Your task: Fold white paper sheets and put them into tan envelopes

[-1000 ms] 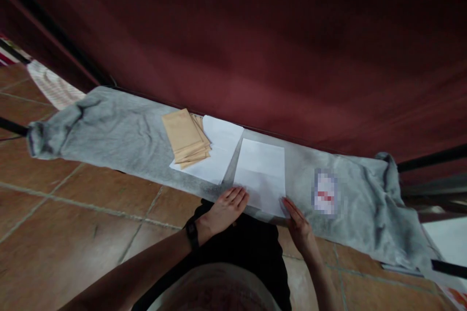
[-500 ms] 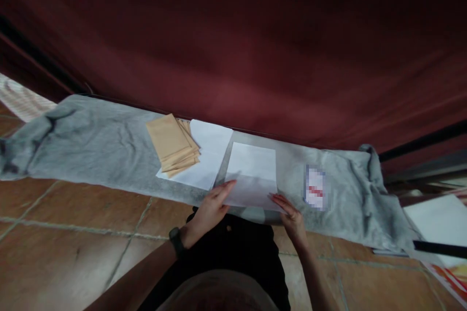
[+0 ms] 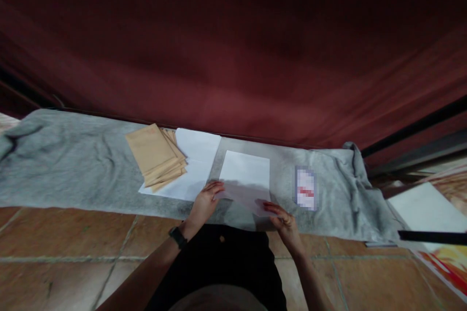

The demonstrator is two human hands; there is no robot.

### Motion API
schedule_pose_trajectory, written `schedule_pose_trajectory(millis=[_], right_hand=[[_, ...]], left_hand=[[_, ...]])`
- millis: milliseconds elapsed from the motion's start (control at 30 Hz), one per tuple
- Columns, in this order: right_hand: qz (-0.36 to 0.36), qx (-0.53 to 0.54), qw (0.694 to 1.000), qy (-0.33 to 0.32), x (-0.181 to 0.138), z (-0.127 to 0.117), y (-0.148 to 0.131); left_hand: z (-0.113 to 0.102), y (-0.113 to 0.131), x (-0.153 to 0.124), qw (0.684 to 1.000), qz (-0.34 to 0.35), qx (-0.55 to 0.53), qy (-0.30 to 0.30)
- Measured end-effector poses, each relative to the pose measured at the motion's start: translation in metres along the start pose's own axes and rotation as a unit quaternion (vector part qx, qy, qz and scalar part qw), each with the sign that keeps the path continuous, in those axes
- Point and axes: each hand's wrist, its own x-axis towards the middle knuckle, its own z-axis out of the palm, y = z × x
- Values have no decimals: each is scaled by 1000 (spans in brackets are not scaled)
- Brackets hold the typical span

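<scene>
A white sheet of paper (image 3: 245, 175) lies on a grey cloth (image 3: 80, 165) over a narrow table. Its near edge is lifted off the cloth. My left hand (image 3: 204, 201) pinches the near left corner, and my right hand (image 3: 282, 218) grips the near right corner. A black watch sits on my left wrist. To the left, a fanned stack of tan envelopes (image 3: 155, 155) rests on another white sheet (image 3: 193, 165).
A small blurred card (image 3: 305, 188) lies on the cloth right of the sheet. A dark red curtain (image 3: 233, 48) hangs close behind the table. Terracotta floor tiles (image 3: 54, 257) lie below. White sheets and a dark bar (image 3: 426, 226) are at the far right.
Both hands went from resting flat at the sheet's near corners to gripping them, and the near edge has risen off the cloth. The view has shifted to the right.
</scene>
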Motion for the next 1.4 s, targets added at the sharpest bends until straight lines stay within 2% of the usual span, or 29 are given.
schedule_pose_trajectory(millis=[67, 233, 433, 667, 833, 933, 1167, 1400], right_hand=[[5, -17, 1000, 19, 0, 0, 2], [-45, -91, 993, 53, 4, 1, 17], [-59, -184, 980, 42, 24, 5, 25], [-61, -175, 980, 67, 45, 7, 12], [-3, -187, 975, 121, 56, 14, 11], [3, -181, 974, 133, 57, 17, 15], [11, -196, 972, 133, 54, 19, 21], [29, -249, 955, 159, 65, 27, 19]], left_hand=[[-1, 4, -3, 1000, -13, 11, -9], [-6, 5, -17, 999, 26, -1, -38], [2, -10, -4, 1000, 3, 13, -7], [6, -4, 8, 997, -53, 43, 32], [12, -3, 9, 992, -94, 51, 69], [13, -2, 9, 989, -111, 51, 78], [11, 3, 14, 988, -126, 62, 70], [13, 12, 28, 973, -191, 122, 50]])
